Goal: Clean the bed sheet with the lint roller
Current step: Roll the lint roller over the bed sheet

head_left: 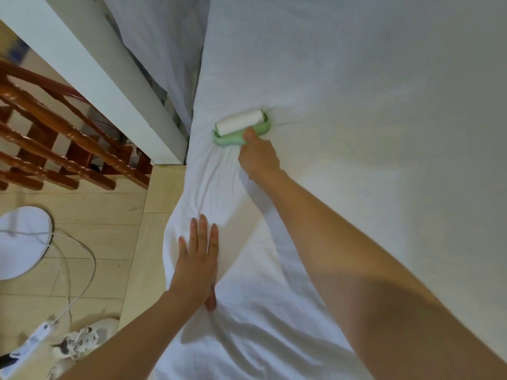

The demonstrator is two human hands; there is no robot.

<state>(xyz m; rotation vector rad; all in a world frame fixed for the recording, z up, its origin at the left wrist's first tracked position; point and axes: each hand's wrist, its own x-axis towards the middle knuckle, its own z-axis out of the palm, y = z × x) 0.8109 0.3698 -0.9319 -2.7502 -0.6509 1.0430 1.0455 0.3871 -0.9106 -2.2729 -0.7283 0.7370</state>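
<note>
- A wooden chair (pixel 55 138) is seen on the floor, left of the bed sheet (pixel 356 133).
- The left hand (pixel 197 259) is laid flat, fingers straight, on the bed sheet's left edge.
- The lint roller (pixel 238 123) is pressed onto the bed sheet farther up, where wrinkles are gathered.
- Its green frame is gripped by the right hand (pixel 258 157), fingers curled round it.

- Far and right of the roller (pixel 241 127) the sheet (pixel 384 105) is flat and wide open, tons of room to pass.
- Left of the roller it's tight: a white post (pixel 96 67) stands just beside the bed edge.
- Wrinkles fan out near the roller, between the right hand (pixel 258 157) gripping it and the left hand (pixel 197 259).
- Left hand lies flat on the near left edge, so that strip's taken.
- Floor on the left is cluttered: rail (pixel 68 133), fan base (pixel 24 242), cord (pixel 92 256), shoes (pixel 79 341).
</note>
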